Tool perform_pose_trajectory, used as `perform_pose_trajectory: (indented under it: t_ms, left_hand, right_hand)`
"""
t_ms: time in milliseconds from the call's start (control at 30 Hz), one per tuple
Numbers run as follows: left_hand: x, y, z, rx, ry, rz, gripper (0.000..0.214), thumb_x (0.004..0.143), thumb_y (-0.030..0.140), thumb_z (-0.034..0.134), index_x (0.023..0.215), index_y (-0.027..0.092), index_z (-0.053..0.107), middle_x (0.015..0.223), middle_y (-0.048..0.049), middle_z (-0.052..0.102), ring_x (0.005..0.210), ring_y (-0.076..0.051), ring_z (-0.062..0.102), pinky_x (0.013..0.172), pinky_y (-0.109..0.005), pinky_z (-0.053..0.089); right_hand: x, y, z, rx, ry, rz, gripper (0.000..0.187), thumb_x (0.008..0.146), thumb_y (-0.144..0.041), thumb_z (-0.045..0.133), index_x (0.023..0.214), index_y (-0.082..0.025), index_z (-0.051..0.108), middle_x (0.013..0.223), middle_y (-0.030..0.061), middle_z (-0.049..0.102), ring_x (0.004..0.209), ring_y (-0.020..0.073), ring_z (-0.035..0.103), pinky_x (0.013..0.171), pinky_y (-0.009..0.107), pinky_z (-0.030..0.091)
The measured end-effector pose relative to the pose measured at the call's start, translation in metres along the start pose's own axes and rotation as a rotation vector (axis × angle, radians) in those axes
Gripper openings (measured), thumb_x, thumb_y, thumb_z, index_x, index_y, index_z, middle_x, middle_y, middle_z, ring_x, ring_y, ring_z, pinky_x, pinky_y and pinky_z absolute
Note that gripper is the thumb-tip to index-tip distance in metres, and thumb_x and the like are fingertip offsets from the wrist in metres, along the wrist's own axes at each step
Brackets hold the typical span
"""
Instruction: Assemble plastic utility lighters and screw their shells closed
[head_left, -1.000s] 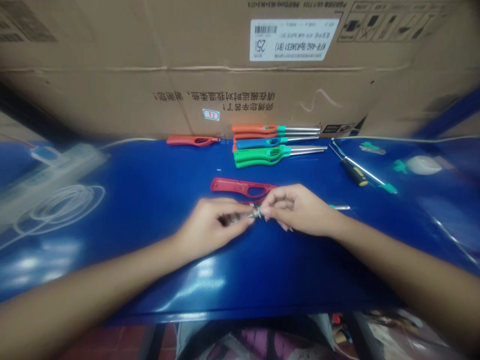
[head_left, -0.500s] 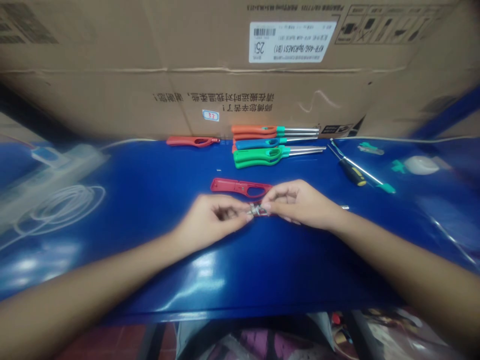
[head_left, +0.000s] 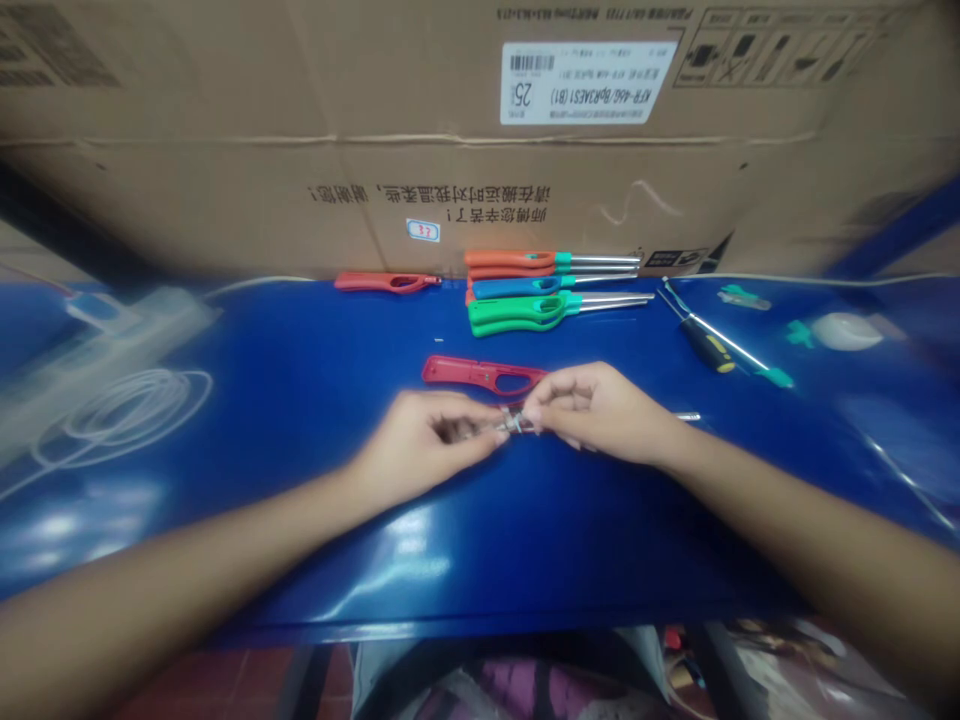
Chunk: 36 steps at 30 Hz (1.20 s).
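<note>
Between the fingertips of both hands is a small silvery lighter part (head_left: pixel 514 421), mostly covered by the fingers; its exact kind is too small to tell. My left hand (head_left: pixel 439 432) pinches it from the left, thumb in front. Closed from the right, my right hand (head_left: pixel 592 408) pinches the other end. Just behind them lies a red lighter shell half (head_left: pixel 469 371) with an oval trigger opening, its right end hidden by my right hand. A thin metal tube end (head_left: pixel 687 416) shows beyond my right wrist.
Several lighters, among them a green one (head_left: pixel 510 315), are stacked at the back. A red lighter handle (head_left: pixel 382 283) lies left of them. To the right are a screwdriver (head_left: pixel 709 346) and a white round object (head_left: pixel 847 331). A coiled white cable (head_left: pixel 135 410) lies left; a cardboard box (head_left: pixel 247 190) stands behind.
The small part has turned slightly between my fingertips. Both hands keep nearly the same place, and the things on the table lie as before.
</note>
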<state>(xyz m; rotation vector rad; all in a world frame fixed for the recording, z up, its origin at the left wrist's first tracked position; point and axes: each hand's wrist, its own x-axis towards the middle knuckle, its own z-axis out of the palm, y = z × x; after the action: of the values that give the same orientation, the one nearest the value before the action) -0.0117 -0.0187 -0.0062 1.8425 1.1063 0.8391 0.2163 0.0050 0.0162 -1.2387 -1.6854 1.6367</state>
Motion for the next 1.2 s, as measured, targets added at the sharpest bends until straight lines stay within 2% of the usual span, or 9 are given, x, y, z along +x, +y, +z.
perform_pose_trajectory:
  t_ms: [400,700,1100,1200]
  left_hand:
    - [0.0008,-0.0004,-0.0011,-0.029,-0.005,-0.037,0.024,0.082,0.029,0.076,0.1,0.014,0.081,0.076,-0.0067,0.077,0.052,-0.007,0.052,0.048,-0.017,0.039]
    - [0.0008,-0.0012,0.0004,-0.037,0.01,-0.038,0.024,0.081,0.028,0.076,0.098,0.013,0.081,0.075,-0.0067,0.077,0.051,-0.007,0.052,0.048,-0.018,0.04]
    - [0.0036,0.0027,-0.0014,-0.075,-0.034,-0.089,0.026,0.083,0.031,0.075,0.101,0.013,0.081,0.074,-0.007,0.076,0.051,-0.007,0.052,0.047,-0.018,0.039]
    - [0.0034,0.0029,-0.0012,-0.071,-0.027,-0.079,0.025,0.082,0.03,0.075,0.101,0.013,0.081,0.074,-0.0068,0.076,0.05,-0.007,0.05,0.046,-0.017,0.038]
  right_hand:
    - [0.0005,-0.001,0.0023,0.021,0.047,0.022,0.009,0.076,-0.02,0.073,0.077,-0.013,0.069,0.057,-0.0035,0.062,0.042,0.0043,0.049,0.04,0.017,0.038]
    - [-0.0005,0.0028,0.0031,0.007,0.035,0.01,0.012,0.075,-0.023,0.073,0.077,-0.013,0.069,0.058,-0.0026,0.062,0.043,0.0049,0.05,0.041,0.018,0.039]
    - [-0.0002,-0.0002,0.0037,0.039,0.055,0.019,0.017,0.073,-0.029,0.075,0.079,-0.014,0.068,0.052,-0.0045,0.058,0.04,0.0052,0.047,0.04,0.018,0.037]
    - [0.0,-0.001,0.0038,0.028,0.061,0.025,0.016,0.074,-0.028,0.074,0.079,-0.014,0.069,0.056,-0.0029,0.061,0.041,0.005,0.048,0.04,0.018,0.038]
